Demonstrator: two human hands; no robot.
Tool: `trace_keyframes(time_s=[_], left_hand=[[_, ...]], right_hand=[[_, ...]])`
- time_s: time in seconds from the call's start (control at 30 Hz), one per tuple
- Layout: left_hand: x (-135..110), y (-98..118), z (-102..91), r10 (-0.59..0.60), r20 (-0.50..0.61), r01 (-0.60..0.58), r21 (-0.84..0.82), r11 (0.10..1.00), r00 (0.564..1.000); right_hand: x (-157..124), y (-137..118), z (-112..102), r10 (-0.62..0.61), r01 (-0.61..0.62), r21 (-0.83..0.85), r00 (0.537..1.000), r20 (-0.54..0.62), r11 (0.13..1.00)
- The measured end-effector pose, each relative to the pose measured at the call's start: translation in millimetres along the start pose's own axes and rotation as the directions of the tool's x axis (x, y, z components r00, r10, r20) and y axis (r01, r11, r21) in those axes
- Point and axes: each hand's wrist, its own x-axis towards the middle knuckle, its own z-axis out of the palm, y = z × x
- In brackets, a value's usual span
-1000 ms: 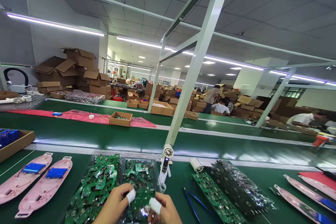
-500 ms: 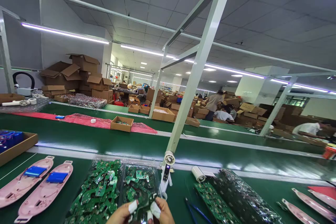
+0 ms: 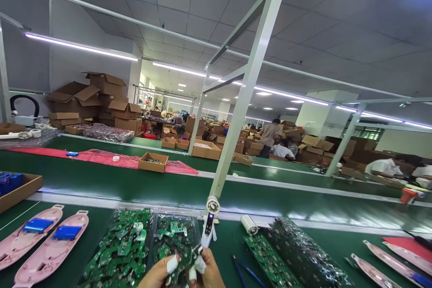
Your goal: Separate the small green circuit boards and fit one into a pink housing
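Just two hands (image 3: 157, 275) (image 3: 206, 272) on one circuit board (image 3: 189, 256)

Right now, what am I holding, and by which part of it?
A green circuit board, held near its lower end between your left hand and right hand; your taped fingers hide the exact contact points.

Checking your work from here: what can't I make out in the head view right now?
- Left hand and right hand: cut off by the bottom edge.
- Green circuit board at the hands: partly hidden by fingers, so the grip is unclear.
- Bagged circuit boards: markings too small, with glare on the plastic.
- Blue-handled tool: cut off by the bottom edge.
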Motion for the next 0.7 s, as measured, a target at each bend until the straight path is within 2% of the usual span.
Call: trace_keyframes(time_s=[0.07,0.17,0.27,0.33,0.4,0.47,0.57,0.63,0.7], left_hand=[[-1,-1,-1.0,0.049,-0.023,-0.047,0.074,0.996,0.999],[-2,9,-12.4,0.176,-0.13,-0.139,0.251,0.958,0.976],[-5,27,-24.4,0.382,-0.237,-0.235,0.477,0.847,0.893],[-7,34,-27.9,0.495,-0.258,-0.268,0.594,0.759,0.83],[-9,36,-28.3,0.545,-0.261,-0.266,0.659,0.704,0.797],[-12,35,-27.6,0.557,-0.271,-0.251,0.683,0.686,0.785],[-14,31,-24.3,0.532,-0.291,-0.236,0.66,0.713,0.795],[-14,27,-18.7,0.442,-0.289,-0.204,0.593,0.779,0.849],[-12,19,-11.1,0.297,-0.258,-0.139,0.493,0.859,0.919]], right_hand=[[-2,-3,-2,0.022,-0.022,-0.017,1.0,-0.008,1.0],[-3,-9,-7,0.038,-0.038,-0.089,0.999,0.0,0.995],[1,-10,-8,0.005,-0.008,-0.155,1.0,-0.017,0.988],[5,-7,-6,-0.023,0.013,-0.162,0.998,-0.06,0.987],[7,-4,-3,-0.034,0.019,-0.158,0.995,-0.093,0.987],[6,-4,-1,-0.027,0.013,-0.15,0.995,-0.096,0.989],[0,-8,-1,-0.017,0.008,-0.13,0.997,-0.071,0.992],[-5,-8,-1,-0.013,0.008,-0.095,0.998,-0.054,0.995],[-8,-5,-1,0.014,-0.016,-0.035,0.999,-0.042,0.999]])
